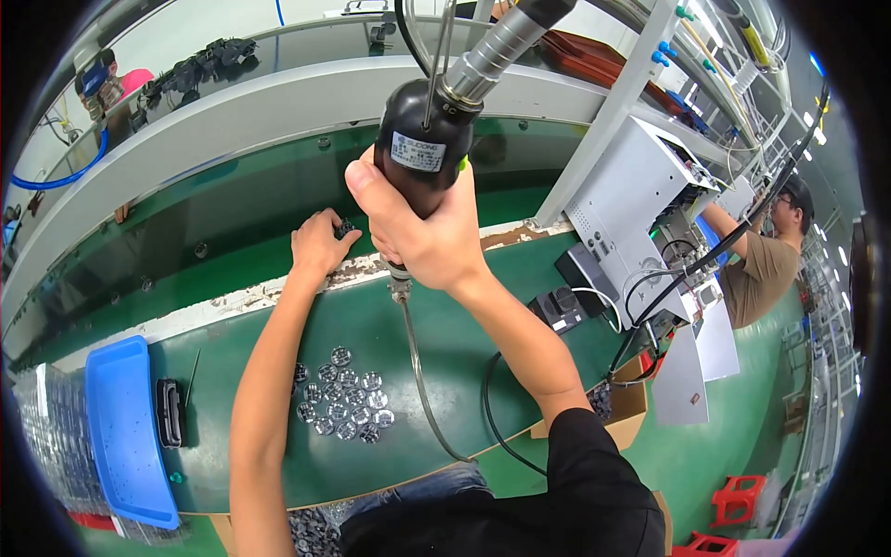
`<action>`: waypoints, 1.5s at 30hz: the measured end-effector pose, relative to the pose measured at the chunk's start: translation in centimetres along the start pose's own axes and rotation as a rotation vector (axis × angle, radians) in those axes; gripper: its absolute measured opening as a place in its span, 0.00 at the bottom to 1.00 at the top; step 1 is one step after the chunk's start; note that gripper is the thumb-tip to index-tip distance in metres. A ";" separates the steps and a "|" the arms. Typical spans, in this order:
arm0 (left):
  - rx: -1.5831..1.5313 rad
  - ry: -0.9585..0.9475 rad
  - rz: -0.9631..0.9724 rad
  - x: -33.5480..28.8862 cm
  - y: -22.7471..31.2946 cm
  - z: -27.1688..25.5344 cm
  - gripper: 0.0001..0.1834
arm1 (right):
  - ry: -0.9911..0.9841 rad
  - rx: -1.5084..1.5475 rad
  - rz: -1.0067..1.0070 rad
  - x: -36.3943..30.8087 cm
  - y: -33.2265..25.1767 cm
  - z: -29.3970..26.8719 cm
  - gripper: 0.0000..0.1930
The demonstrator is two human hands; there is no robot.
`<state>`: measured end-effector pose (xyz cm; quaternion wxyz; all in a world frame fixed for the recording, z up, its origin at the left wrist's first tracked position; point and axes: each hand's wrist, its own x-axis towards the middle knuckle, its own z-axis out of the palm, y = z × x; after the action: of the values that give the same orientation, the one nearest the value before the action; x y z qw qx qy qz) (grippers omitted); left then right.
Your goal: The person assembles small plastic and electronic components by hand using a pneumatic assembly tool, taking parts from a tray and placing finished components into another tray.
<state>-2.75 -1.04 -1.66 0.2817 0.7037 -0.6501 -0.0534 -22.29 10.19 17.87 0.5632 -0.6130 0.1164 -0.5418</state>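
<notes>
Black hand-held driver (427, 116) is nearest in the head view, raised over the table (450, 348), silver collar angled up and right, clear hose (415, 357) trailing below. Your right hand (429, 227) is wrapped around it, thumb along the body. Your left hand (318, 243) is half curled past the worn white ledge (218, 308), fingertips at a small dark piece (345, 227); cannot tell if you grip it or just touch.

Containers: blue tray (94, 418) at your left, small dark specks inside; narrow black holder (170, 414) just beside it; cardboard box (629, 408) off the right edge with dark pieces.

Loose round clear parts (347, 431) sit right of your left forearm. Green surface shows between them and the black boxy unit (557, 310), crossed by hose and black cable (486, 399). Near table edge meets your lap.
</notes>
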 end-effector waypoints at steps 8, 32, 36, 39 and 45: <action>-0.340 -0.159 0.241 -4.1 1.0 -5.2 0.19 | 0.250 -0.057 -0.106 1.4 0.7 -1.7 0.12; -0.428 -0.527 0.490 -10.5 -0.8 -6.4 0.16 | -0.139 -0.157 -0.026 -0.4 5.8 1.3 0.18; -0.445 -0.504 0.493 -10.5 -0.9 -6.3 0.15 | -0.116 -0.188 0.010 -0.6 5.8 2.3 0.18; -0.441 -0.482 0.500 -10.5 -1.0 -6.2 0.15 | -0.083 -0.247 0.023 -0.6 6.1 2.6 0.18; -0.435 -0.483 0.499 -10.4 -0.8 -6.2 0.15 | -0.053 -0.270 0.036 -0.2 6.3 2.7 0.17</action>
<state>-0.84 10.83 0.05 0.2677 0.4157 -0.8218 -0.2832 -17.22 9.72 13.25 0.4879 -0.6952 0.1842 -0.4947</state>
